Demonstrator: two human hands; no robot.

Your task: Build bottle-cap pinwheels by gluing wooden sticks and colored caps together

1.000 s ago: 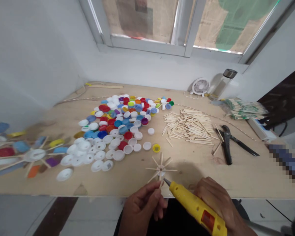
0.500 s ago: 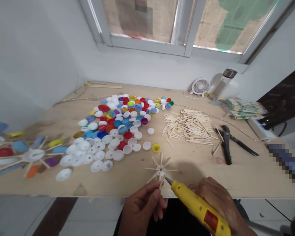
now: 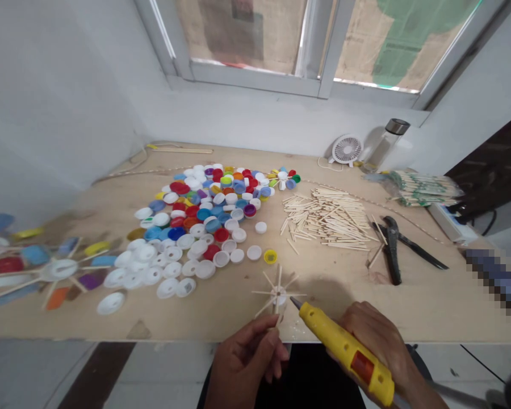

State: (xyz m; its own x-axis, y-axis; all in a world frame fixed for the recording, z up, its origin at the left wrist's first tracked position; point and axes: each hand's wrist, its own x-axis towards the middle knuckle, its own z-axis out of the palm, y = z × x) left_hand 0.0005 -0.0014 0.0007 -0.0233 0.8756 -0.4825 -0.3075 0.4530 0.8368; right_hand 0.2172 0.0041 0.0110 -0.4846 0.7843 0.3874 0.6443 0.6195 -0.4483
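My left hand (image 3: 251,360) pinches one wooden stick of a small wheel (image 3: 278,295) at the front of the table. This wheel is a white bottle cap with several thin sticks spreading out like spokes. In my right hand (image 3: 372,335) is a yellow hot glue gun (image 3: 344,352), its dark nozzle pointing up and left, close beside the cap's right side. Whether the nozzle touches a stick I cannot tell. Small shiny spots lie on the wood just below the nozzle. A yellow cap (image 3: 270,257) rests beyond the wheel.
Many coloured and white bottle caps (image 3: 204,213) are heaped left of centre. Loose sticks (image 3: 332,218) lie to the right, near black-handled pliers (image 3: 392,250). Finished-looking cap wheels stand at left (image 3: 58,270) and back (image 3: 283,178). A fan (image 3: 346,150) and bottle (image 3: 385,146) stand behind.
The glue gun's nozzle has shifted slightly up and to the right, level with the cap's side. My left hand and the wheel have hardly moved.
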